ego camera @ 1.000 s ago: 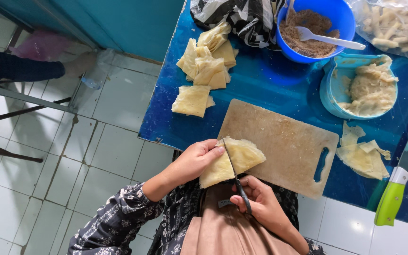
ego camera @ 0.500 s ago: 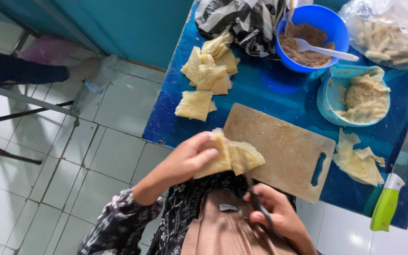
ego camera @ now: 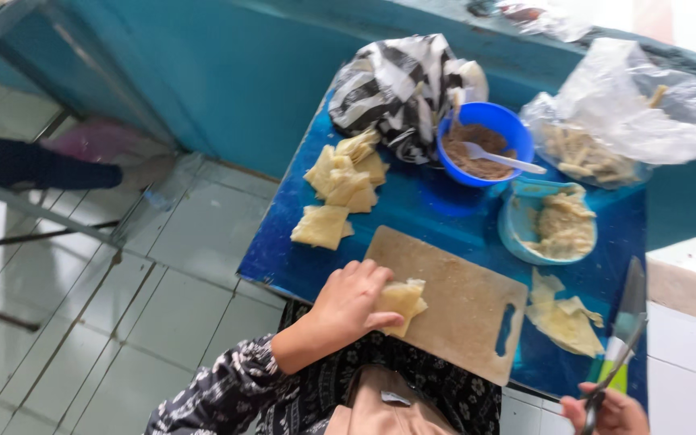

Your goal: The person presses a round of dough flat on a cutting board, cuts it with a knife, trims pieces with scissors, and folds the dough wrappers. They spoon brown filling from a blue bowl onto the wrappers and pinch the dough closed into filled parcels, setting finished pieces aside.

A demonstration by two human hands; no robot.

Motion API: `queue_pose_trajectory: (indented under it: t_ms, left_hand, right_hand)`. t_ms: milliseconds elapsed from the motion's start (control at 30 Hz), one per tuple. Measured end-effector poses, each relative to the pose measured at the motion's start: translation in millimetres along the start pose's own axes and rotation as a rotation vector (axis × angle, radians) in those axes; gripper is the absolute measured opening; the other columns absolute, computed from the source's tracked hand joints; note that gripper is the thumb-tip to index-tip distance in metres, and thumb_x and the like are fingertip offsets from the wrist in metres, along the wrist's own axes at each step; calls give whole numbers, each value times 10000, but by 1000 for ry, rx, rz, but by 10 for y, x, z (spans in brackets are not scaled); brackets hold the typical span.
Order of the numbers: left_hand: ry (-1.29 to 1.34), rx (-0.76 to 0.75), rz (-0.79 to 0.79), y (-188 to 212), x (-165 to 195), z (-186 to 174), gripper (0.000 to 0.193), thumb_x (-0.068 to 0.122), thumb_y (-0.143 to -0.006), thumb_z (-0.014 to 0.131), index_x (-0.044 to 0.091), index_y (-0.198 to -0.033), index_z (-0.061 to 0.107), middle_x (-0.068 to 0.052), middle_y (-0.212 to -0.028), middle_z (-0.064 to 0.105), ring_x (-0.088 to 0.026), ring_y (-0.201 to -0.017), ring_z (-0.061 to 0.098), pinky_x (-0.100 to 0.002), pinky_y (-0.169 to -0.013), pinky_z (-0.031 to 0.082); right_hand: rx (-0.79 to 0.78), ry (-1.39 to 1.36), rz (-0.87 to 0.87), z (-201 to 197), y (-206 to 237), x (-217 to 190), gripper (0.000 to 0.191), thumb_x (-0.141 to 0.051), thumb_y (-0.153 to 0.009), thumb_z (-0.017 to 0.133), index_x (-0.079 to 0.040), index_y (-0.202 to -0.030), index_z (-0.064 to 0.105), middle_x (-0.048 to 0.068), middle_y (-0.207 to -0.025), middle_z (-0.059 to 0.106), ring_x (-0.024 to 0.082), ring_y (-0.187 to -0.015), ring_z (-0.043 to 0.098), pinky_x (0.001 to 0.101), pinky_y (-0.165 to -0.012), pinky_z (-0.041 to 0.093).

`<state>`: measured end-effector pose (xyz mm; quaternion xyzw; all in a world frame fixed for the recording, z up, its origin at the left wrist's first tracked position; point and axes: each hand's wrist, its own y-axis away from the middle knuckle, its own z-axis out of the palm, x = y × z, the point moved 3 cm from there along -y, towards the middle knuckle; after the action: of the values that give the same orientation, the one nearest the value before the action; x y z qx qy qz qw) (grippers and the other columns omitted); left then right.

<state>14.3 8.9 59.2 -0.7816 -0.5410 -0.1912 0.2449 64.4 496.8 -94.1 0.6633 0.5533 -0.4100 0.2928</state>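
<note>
The left hand [ego camera: 348,310] is grasping a folded stack of pale yellow wrapper sheets [ego camera: 400,302], thumb underneath and fingers curled over the top, and is holding it over the near left corner of the wooden cutting board [ego camera: 461,310], which is lying on the blue desk [ego camera: 420,213]. The right hand [ego camera: 606,411] is showing only partly at the bottom edge, well to the right of the board's near corner, clenched around the handles of a pair of scissors [ego camera: 610,374] whose blades are pointing up and away from the person. Just beyond the scissors, right of the board, a knife with a green handle [ego camera: 626,318] is lying along the desk edge. Between the board and that knife, loose wrapper scraps [ego camera: 565,318] are lying on the desk. Beyond the board's far left corner, a pile of cut wrapper squares [ego camera: 340,189] is sitting. Beyond the board's far right corner, a light blue bowl [ego camera: 553,225] is holding more pale sheets, and farther back a darker blue bowl [ego camera: 485,145] is holding brown filling with a white spoon [ego camera: 501,159] resting in it.
</note>
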Motion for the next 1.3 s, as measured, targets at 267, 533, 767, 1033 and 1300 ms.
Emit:
queue_pose_trajectory:
  t_ms: [267, 533, 767, 1033, 1300]
  left_hand:
    - [335, -175, -116, -114, 177, -18, 387, 278, -813, 818, 61, -1028, 580, -146, -899, 689, -340, -875, 675, -422, -747, 530]
    - [455, 337, -275, -63, -441, -562, 312, 225, -909, 708, 72, -1160, 604, -143, -961, 767, -278, -848, 778, -368, -719, 586]
    - [190, 344, -427, -279, -1219, -706, 304, 335, -952, 712, 105, -1150, 692, -135, -985, 743, -347, -923, 713, -438, -787, 555]
    - [-56, 648, -166, -179, -1476, -690, 121, 186, -874, 765, 118, -967, 729, -63, -1010, 633, -291, -990, 642, -432, -865, 503]
    - [-37, 807, 6, 18, -1418, -828, 154, 121, -973, 705, 71, -1023, 567, -92, -1073, 689, -314, -969, 673, -429, -839, 523]
  right_hand:
    - [-9, 884, 391, -718, -265, -1194, 564, -481, -827, 848, -35, -1157, 750, 109, -745, 741, 208, -705, 779, 315, -702, 583]
    - [-2, 724, 408, -126, -813, -1870, 667, -570, -834, 799, -8, -1171, 674, 138, -838, 771, 295, -783, 787, 397, -738, 583]
    - [-136, 1048, 307, 369, -1447, -1813, 494, -519, -860, 798, -72, -1064, 749, 180, -1027, 775, 373, -1023, 719, 471, -851, 558]
    - [-231, 638, 242, 588, -1658, -1593, 352, -281, -806, 847, 9, -955, 713, 197, -818, 734, 308, -744, 674, 453, -652, 553]
    - [46, 668, -12, 531, -1059, -2243, 301, -243, -939, 820, 34, -1046, 769, 119, -831, 727, 192, -731, 678, 314, -674, 514]
